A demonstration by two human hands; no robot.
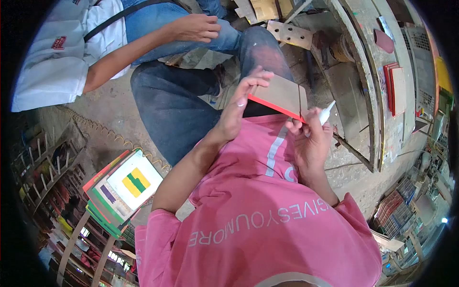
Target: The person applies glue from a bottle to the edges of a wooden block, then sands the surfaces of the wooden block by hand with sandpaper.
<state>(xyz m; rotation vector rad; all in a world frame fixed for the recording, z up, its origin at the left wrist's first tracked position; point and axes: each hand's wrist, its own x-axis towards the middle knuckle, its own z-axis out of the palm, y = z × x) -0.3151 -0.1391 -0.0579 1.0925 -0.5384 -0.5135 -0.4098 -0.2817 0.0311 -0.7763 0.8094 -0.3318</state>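
A flat brown board (pixel 279 93) with a bright red edge is held tilted above my lap. A dark line runs across it near its right end. My left hand (pixel 243 101) grips its left end, fingers over the top corner and thumb along the red edge. At the opposite end, my right hand (pixel 311 136) has its fingertips by the red edge's corner. The same hand is closed around a small white squeeze bottle (pixel 325 115), whose pointed nozzle sticks out up and to the right.
Beside me at left sits another person (pixel 114 57), one hand on their leg. A stack of coloured boards (pixel 119 189) stands at lower left. On the right, a worn wooden bench (pixel 394 52) carries red-edged boards (pixel 395 90). A board with holes (pixel 289 34) lies ahead.
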